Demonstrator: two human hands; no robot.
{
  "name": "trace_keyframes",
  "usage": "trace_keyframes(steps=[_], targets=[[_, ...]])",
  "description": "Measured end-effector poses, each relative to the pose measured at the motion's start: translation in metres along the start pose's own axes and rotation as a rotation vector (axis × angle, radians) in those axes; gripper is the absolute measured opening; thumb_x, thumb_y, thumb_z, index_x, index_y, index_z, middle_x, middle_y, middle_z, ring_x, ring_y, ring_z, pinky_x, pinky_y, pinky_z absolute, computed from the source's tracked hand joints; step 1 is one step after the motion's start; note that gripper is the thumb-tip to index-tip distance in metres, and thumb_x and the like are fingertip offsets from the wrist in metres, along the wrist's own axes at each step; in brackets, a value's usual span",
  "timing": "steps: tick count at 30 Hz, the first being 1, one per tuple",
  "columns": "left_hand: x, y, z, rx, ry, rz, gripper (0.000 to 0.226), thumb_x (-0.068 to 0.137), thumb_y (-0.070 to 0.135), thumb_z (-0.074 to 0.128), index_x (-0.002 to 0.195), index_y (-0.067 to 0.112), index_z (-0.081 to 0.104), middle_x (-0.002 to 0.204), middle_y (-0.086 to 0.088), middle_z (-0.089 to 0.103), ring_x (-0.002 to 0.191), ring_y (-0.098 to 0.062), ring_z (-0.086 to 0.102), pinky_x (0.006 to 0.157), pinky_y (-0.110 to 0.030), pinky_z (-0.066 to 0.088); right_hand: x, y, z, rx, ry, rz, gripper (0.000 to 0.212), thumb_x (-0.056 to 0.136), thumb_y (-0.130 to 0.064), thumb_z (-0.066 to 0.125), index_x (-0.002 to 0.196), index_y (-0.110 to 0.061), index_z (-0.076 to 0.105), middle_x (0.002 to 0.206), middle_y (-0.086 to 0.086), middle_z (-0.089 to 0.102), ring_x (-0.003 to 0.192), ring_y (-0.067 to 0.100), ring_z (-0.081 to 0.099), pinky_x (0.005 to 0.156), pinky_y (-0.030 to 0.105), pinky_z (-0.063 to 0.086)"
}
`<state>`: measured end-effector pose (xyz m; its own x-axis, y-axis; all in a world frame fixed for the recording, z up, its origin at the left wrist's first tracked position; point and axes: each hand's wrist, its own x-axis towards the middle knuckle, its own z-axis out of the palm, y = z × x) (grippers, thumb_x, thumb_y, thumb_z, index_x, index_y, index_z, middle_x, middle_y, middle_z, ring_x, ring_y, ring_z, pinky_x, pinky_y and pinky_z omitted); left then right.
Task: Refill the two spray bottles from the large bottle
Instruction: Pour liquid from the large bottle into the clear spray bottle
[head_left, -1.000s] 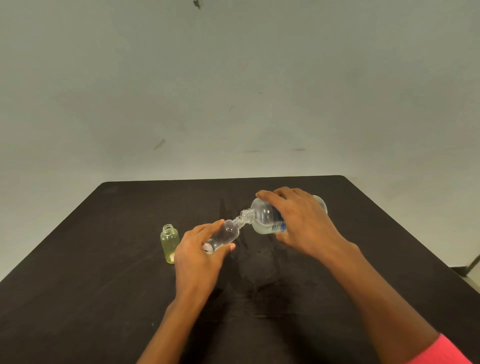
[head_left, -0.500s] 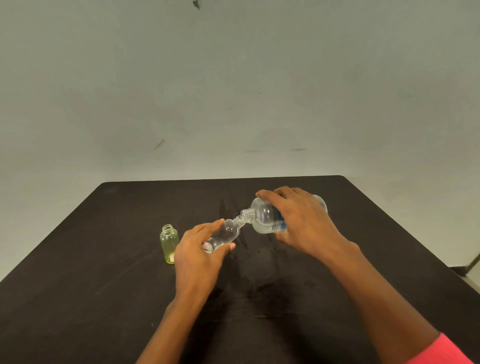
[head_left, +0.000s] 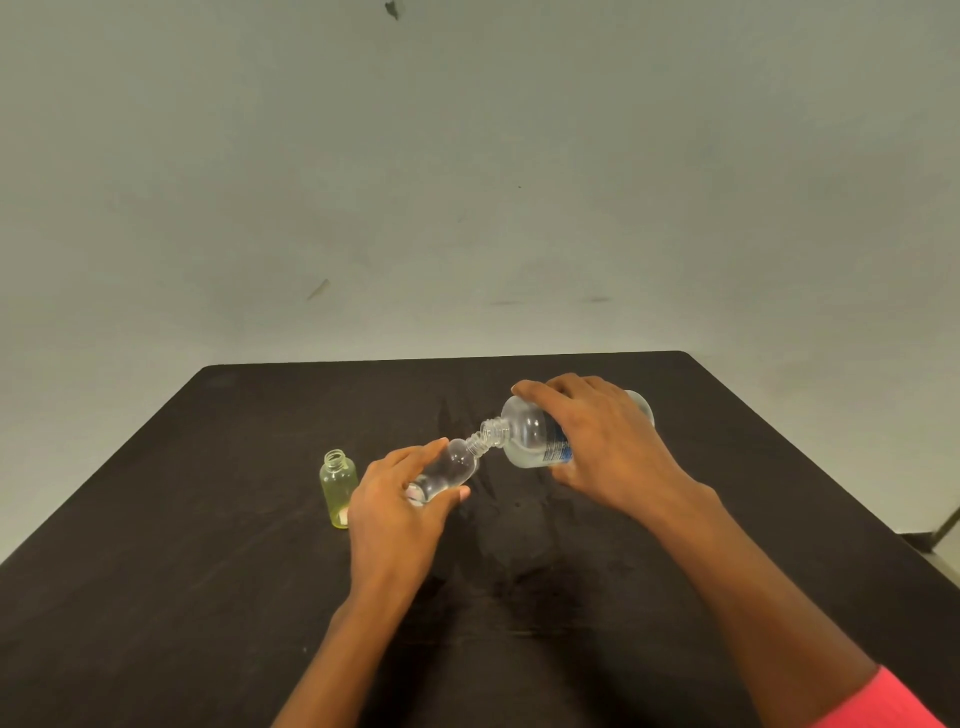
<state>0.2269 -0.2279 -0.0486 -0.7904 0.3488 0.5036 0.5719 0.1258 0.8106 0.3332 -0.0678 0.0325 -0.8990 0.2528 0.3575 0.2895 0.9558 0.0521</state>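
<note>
1. Left hand (head_left: 395, 499): fingers and thumb curled round the small clear bottle (head_left: 452, 467), gripping its lower body. The base is hidden in the palm.
2. Small clear bottle: held off the counter (head_left: 156, 597) and tilted, with its threaded neck pointing up and to the right. No cap or spray head on it. Fill level cannot be told through the glare.
3. Right hand (head_left: 597, 447): wrapped over the top of the large bottle (head_left: 524, 436), fingers across its far side and thumb below near the label. A firm grip.
4. Large bottle: tipped nearly onto its side, open mouth pointing down and to the left. Its base sticks out past the knuckles on the right. Clear plastic, with a white label bearing blue print just beside the thumb. Clear liquid pools in the lower part of the shoulder.
5. The two mouths meet: the large bottle's neck sits right at the small bottle's opening, touching or as good as. No stream can be made out.
6. Yellow-green bottle (head_left: 338, 488): stands upright on the counter just left of the left hand, apart from it, with its neck open. Tinted, see-through.
7. Counter: dark and matte, with faint streaks and smudges under the hands.
8. Pink sleeve (head_left: 883, 701) at the right forearm, lower right corner.
9. Behind: pale grey-green wall (head_left: 467, 156) with a few small scuffs.
</note>
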Motion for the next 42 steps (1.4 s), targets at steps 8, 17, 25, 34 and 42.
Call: trace_keyframes(steps=[8,17,25,34,42], targets=[[-0.0006,0.0002,-0.0005,0.000,-0.003,-0.009,0.048,0.064,0.015,0.083,0.107,0.028,0.069,0.098,0.019,0.066,0.100,-0.005,0.057,0.085,-0.022,0.046,0.0002,-0.0001,0.0002,-0.005,-0.005,0.001,0.075,0.078,-0.023,0.070,0.140,-0.036,0.029,0.132,-0.006,0.046,0.119,0.018,0.045,0.100,0.029,0.032],[-0.0019,-0.0007,-0.0012,-0.009,-0.001,-0.018,0.047,0.064,0.016,0.083,0.107,0.029,0.068,0.099,0.019,0.066,0.101,-0.005,0.057,0.086,-0.023,0.047,0.0006,-0.0009,0.0006,-0.012,-0.008,-0.004,0.075,0.078,-0.024,0.069,0.140,-0.036,0.028,0.133,-0.006,0.046,0.119,0.018,0.044,0.100,0.029,0.032],[-0.0011,-0.0014,-0.0021,-0.004,-0.005,-0.020,0.048,0.064,0.016,0.083,0.107,0.030,0.069,0.100,0.017,0.066,0.102,-0.005,0.057,0.088,-0.026,0.048,-0.0001,-0.0019,-0.0005,-0.003,-0.009,-0.008,0.074,0.079,-0.023,0.069,0.140,-0.035,0.029,0.133,-0.005,0.046,0.120,0.017,0.044,0.101,0.029,0.032],[-0.0001,-0.0011,-0.0014,-0.010,0.000,-0.018,0.048,0.064,0.015,0.083,0.106,0.030,0.069,0.099,0.018,0.066,0.100,-0.005,0.057,0.088,-0.028,0.048,0.0018,-0.0014,0.0007,-0.010,-0.002,-0.009,0.073,0.078,-0.023,0.069,0.138,-0.035,0.031,0.131,-0.005,0.048,0.117,0.018,0.047,0.100,0.029,0.033],[0.0002,-0.0015,-0.0009,-0.006,0.001,-0.018,0.048,0.063,0.015,0.084,0.107,0.029,0.069,0.100,0.017,0.067,0.101,-0.006,0.058,0.089,-0.026,0.047,0.0007,-0.0012,-0.0001,-0.001,0.000,-0.011,0.073,0.077,-0.022,0.070,0.138,-0.034,0.032,0.131,-0.004,0.048,0.117,0.018,0.047,0.100,0.030,0.033]])
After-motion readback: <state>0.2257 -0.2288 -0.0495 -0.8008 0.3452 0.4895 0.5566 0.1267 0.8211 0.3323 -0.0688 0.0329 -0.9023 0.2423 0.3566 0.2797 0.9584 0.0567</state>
